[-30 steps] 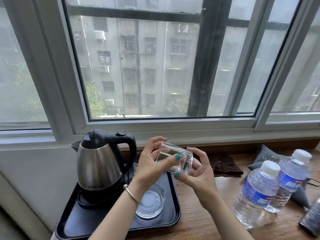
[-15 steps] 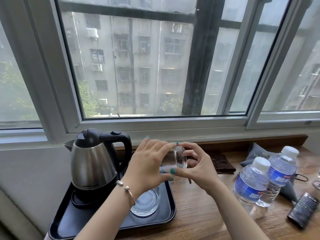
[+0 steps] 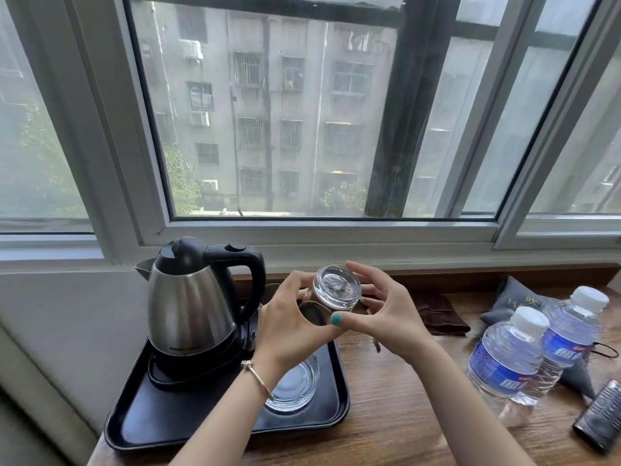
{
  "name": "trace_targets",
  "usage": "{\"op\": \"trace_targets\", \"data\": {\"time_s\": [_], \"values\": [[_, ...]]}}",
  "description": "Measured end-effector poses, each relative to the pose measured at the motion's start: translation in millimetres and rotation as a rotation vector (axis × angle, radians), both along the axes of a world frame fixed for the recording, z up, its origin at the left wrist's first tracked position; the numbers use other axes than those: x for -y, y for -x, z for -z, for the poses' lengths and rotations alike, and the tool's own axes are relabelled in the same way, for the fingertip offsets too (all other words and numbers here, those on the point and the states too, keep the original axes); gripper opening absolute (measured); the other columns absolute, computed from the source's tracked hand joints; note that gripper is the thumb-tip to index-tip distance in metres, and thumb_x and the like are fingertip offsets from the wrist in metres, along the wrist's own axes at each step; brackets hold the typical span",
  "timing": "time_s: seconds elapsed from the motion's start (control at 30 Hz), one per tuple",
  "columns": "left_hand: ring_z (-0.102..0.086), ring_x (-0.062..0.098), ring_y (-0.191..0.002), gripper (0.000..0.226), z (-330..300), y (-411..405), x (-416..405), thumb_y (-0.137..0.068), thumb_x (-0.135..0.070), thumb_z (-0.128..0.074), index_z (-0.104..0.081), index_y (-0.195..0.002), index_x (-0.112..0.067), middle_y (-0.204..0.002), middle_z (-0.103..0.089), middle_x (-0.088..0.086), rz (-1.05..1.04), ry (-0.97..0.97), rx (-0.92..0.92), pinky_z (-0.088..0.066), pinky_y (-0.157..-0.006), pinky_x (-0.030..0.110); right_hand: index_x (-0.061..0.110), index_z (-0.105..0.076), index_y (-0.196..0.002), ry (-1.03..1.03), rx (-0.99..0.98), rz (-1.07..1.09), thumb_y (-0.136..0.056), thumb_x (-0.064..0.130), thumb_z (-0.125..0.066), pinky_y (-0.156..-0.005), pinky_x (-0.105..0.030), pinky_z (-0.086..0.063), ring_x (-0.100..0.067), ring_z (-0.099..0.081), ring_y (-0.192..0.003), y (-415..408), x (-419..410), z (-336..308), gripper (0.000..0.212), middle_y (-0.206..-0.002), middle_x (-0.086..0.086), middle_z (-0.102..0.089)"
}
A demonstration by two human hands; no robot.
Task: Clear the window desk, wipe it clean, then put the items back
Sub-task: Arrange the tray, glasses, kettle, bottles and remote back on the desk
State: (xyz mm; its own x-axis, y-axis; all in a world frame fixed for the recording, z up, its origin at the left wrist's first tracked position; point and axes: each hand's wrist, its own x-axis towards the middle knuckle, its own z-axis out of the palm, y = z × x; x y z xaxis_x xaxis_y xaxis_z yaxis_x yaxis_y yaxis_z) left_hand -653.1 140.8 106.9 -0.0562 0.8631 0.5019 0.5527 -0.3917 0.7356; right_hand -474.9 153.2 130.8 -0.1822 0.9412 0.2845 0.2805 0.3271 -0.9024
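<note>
A clear drinking glass (image 3: 337, 290) is held in the air above the right rear corner of the black tray (image 3: 174, 422), tipped so its thick base faces me. My left hand (image 3: 292, 326) grips it from the left and below. My right hand (image 3: 383, 314) holds it from the right, thumb under the glass and fingers curved round its far side. A steel kettle (image 3: 191, 304) with a black handle stands on its base on the tray. A glass ashtray (image 3: 295, 381) lies on the tray, partly hidden by my left wrist.
On the wooden desk (image 3: 386, 415), two water bottles (image 3: 504, 358) stand at the right. Behind them are a grey pouch (image 3: 514, 301) and a brown cloth (image 3: 437, 314). A dark ribbed object (image 3: 601, 418) lies at the right edge. The window frame (image 3: 322, 230) runs along the back.
The glass has been turned in both hands, from lying sideways to showing its base toward me. It stayed above the tray's right rear corner.
</note>
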Motion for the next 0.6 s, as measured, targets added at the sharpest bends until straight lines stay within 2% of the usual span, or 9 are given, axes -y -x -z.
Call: {"op": "trace_targets", "data": {"time_s": [0.13,0.2,0.27,0.33,0.4,0.5,0.6], "values": [[-0.060,-0.011,-0.094,0.064,12,-4,-1,-0.051,-0.063,-0.082,-0.048,-0.104,-0.048,-0.105,-0.060,-0.034,0.047,0.044,0.066,-0.051,-0.075,0.021,0.036,-0.062,-0.125,0.005,0.049,-0.004,-0.047,0.038,-0.094,-0.086,-0.013,-0.048,-0.001,-0.064,-0.106,7,-10,5,0.084,-0.112,0.017,-0.070],[-0.060,-0.009,-0.097,0.065,16,-4,-3,-0.054,-0.057,-0.083,-0.049,-0.108,-0.047,-0.106,-0.063,-0.029,0.082,0.072,0.123,-0.053,-0.078,0.024,0.036,-0.064,-0.121,0.000,0.047,0.015,-0.042,0.046,-0.091,-0.083,-0.014,-0.050,-0.002,-0.066,-0.102,11,-16,8,0.084,-0.110,0.018,-0.071],[-0.059,-0.003,-0.106,0.071,19,-2,-7,-0.058,-0.050,-0.085,-0.048,-0.118,-0.044,-0.112,-0.064,-0.023,0.141,0.127,0.136,-0.053,-0.088,0.032,0.035,-0.066,-0.117,-0.001,0.043,0.033,-0.041,0.044,-0.094,-0.083,-0.021,-0.055,-0.005,-0.068,-0.098,12,-23,13,0.082,-0.107,0.015,-0.072],[-0.050,-0.002,-0.122,0.085,23,5,-13,-0.061,-0.045,-0.085,-0.041,-0.134,-0.042,-0.130,-0.055,-0.022,0.176,0.181,0.048,-0.045,-0.103,0.033,0.031,-0.067,-0.117,0.016,0.033,0.050,-0.044,0.033,-0.099,-0.087,-0.030,-0.057,-0.008,-0.069,-0.096,12,-33,19,0.080,-0.107,0.012,-0.072],[-0.029,-0.001,-0.139,0.100,29,14,-17,-0.064,-0.045,-0.083,-0.026,-0.146,-0.041,-0.148,-0.036,-0.021,0.146,0.202,-0.111,-0.028,-0.115,0.026,0.028,-0.067,-0.118,0.037,0.026,0.077,-0.047,0.024,-0.100,-0.091,-0.034,-0.056,-0.011,-0.069,-0.097,12,-44,26,0.078,-0.109,0.009,-0.072],[-0.001,-0.005,-0.143,0.104,40,26,-20,-0.070,-0.043,-0.079,-0.014,-0.150,-0.039,-0.156,-0.020,-0.016,0.083,0.194,-0.263,-0.008,-0.116,0.020,0.031,-0.067,-0.114,0.071,0.019,0.093,-0.046,0.022,-0.100,-0.092,-0.033,-0.056,-0.012,-0.068,-0.099,14,-60,36,0.076,-0.110,0.008,-0.071],[0.008,-0.006,-0.142,0.103,49,35,-20,-0.073,-0.040,-0.078,-0.012,-0.152,-0.033,-0.158,-0.013,-0.014,0.055,0.218,-0.296,-0.002,-0.114,0.016,0.032,-0.067,-0.112,0.095,0.032,0.086,-0.045,0.022,-0.100,-0.088,-0.037,-0.058,-0.014,-0.069,-0.099,21,-75,47,0.076,-0.107,0.007,-0.072]]}}
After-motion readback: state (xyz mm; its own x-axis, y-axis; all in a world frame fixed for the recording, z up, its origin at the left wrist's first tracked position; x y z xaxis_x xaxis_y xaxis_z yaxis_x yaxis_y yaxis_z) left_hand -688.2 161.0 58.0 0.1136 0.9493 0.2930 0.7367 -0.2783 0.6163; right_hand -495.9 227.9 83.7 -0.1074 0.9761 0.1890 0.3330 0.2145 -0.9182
